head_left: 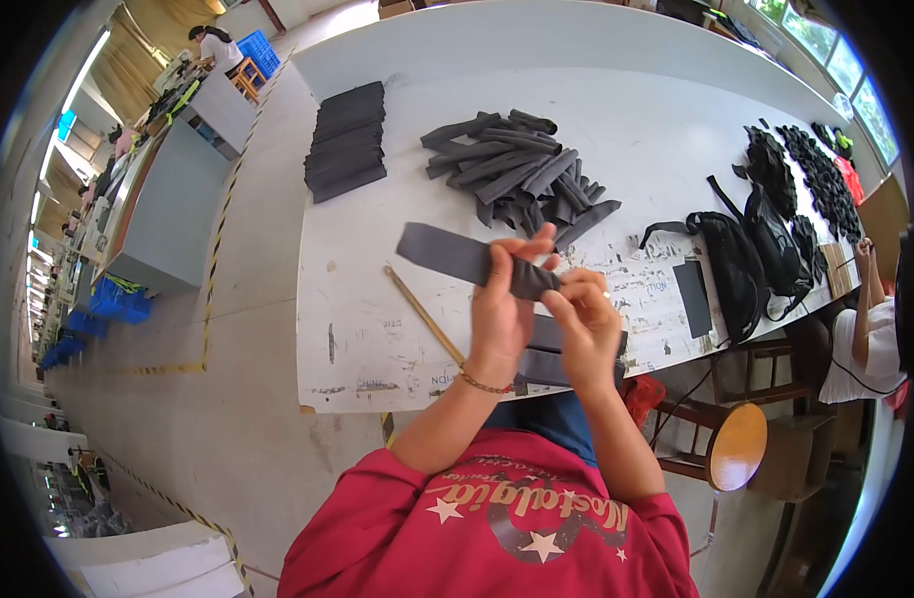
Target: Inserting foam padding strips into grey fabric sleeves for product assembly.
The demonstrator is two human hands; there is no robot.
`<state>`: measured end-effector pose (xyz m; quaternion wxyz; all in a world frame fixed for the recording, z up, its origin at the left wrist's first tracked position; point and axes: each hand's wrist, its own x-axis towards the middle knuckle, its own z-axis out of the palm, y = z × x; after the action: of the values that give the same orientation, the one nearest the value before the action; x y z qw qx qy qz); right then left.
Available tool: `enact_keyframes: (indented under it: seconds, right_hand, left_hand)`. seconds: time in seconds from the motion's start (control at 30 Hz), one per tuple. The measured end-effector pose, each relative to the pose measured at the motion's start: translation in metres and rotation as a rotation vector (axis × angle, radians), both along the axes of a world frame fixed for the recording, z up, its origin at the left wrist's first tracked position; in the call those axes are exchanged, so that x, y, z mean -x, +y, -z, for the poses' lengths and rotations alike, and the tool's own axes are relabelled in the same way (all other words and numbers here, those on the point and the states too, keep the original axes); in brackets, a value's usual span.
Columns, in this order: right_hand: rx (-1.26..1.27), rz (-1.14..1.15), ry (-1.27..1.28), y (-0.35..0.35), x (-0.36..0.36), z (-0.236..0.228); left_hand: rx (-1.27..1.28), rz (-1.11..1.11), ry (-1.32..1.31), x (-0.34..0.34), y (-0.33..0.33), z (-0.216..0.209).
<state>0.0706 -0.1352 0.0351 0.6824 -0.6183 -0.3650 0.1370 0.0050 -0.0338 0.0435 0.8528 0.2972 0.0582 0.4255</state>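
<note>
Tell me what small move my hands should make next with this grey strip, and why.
Probably draw the grey strip further rightward through both hands. The left hand and right hand pinch it only at its right end, while most of its length hangs unsupported to the left above the white table.

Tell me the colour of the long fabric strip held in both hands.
Dark grey, plain with no pattern: the long fabric strip, clearest in the head view.

A long white bench [377, 329] stands on a grey concrete floor [238, 439] marked with yellow-black tape [216, 249]; windows [825, 50] upper right, a wooden stool [736, 446] beside.
</note>
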Motion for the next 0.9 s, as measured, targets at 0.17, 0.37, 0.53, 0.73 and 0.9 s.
enact_keyframes:
  seconds: [0.17, 0.37, 0.53, 0.73, 0.9]
  right_hand:
    - [-0.088, 0.028, 0.458, -0.026, -0.021, -0.019]
    - [-0.028, 0.103, -0.126, 0.001, -0.009, -0.009]
    - [-0.02, 0.083, -0.053, -0.008, -0.013, -0.009]
    - [-0.048, 0.098, 0.438, -0.017, -0.02, 0.008]
    - [-0.154, 0.199, 0.475, -0.031, -0.039, 0.016]
  left_hand:
    - [-0.068, 0.021, -0.05, 0.002, 0.015, 0.004]
    - [-0.072, -0.057, 0.028, 0.011, 0.004, -0.003]
    - [0.053, -0.182, 0.176, 0.035, 0.035, 0.019]
    - [0.102, -0.156, 0.177, 0.027, 0.023, 0.026]
    - [0.205, -0.278, 0.241, 0.018, 0.026, 0.028]
